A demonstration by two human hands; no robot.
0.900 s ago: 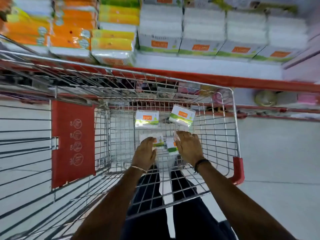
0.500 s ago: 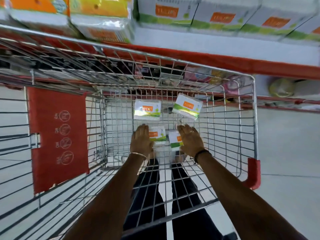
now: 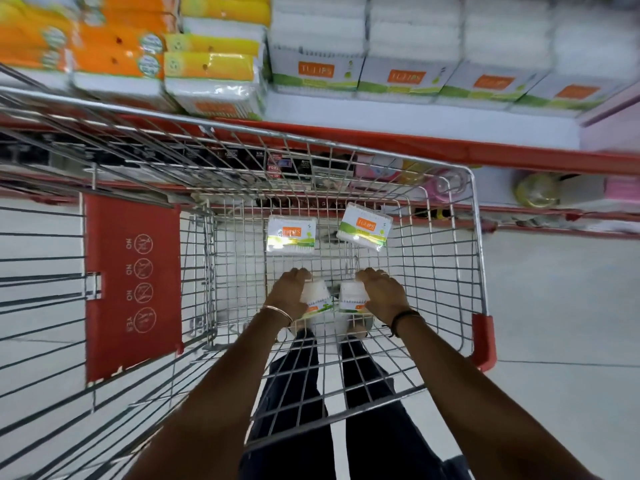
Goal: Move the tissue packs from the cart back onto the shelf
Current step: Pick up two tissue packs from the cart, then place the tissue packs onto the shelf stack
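Both my arms reach down into a wire shopping cart. My left hand is closed around a white tissue pack with a green and orange label. My right hand grips a second white pack beside it. Both held packs are tilted up off the cart floor, close together. Two more packs lie flat farther in: one at the left, one at the right, slightly turned. The shelf beyond the cart holds rows of the same white packs.
Orange and yellow packs fill the shelf's left part. A red shelf edge runs just past the cart's far rim. A red child-seat flap hangs on the cart's left. A lower shelf with pink and yellow items sits at right.
My hands went from resting on the two near packs to gripping them and tipping them up off the cart floor. The view has tilted up a little toward the shelf.
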